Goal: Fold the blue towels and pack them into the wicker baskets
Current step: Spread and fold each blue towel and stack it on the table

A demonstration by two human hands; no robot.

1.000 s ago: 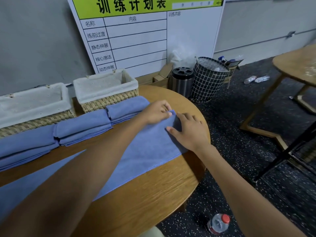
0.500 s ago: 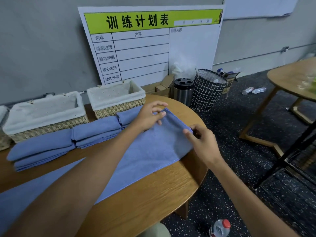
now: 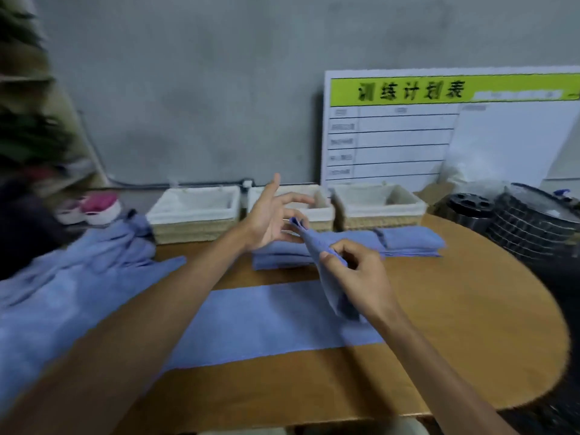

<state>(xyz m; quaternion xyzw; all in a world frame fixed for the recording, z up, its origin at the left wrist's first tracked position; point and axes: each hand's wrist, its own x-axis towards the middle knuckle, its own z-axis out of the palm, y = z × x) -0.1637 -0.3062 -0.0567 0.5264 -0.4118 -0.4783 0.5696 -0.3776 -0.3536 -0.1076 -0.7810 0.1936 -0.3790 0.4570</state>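
Note:
A long blue towel (image 3: 266,321) lies flat across the wooden table (image 3: 470,309). Its right end is lifted off the table and held up by both hands. My left hand (image 3: 273,215) pinches one corner between its fingers, with the thumb pointing up. My right hand (image 3: 357,274) pinches the other corner a little lower and nearer to me. Three wicker baskets with white liners stand along the back edge: left (image 3: 194,215), middle (image 3: 317,208) partly behind my left hand, right (image 3: 379,208). Folded blue towels (image 3: 411,241) lie in front of them.
A heap of unfolded blue towels (image 3: 78,262) covers the table's left side. A black wire bin (image 3: 533,227) and a dark canister (image 3: 467,205) stand beyond the right edge. A white and green board (image 3: 439,130) leans on the wall.
Both hands have lifted the towel's right end off the table and carried it leftwards and up. The view has swung left, so a third basket and the heap now show.

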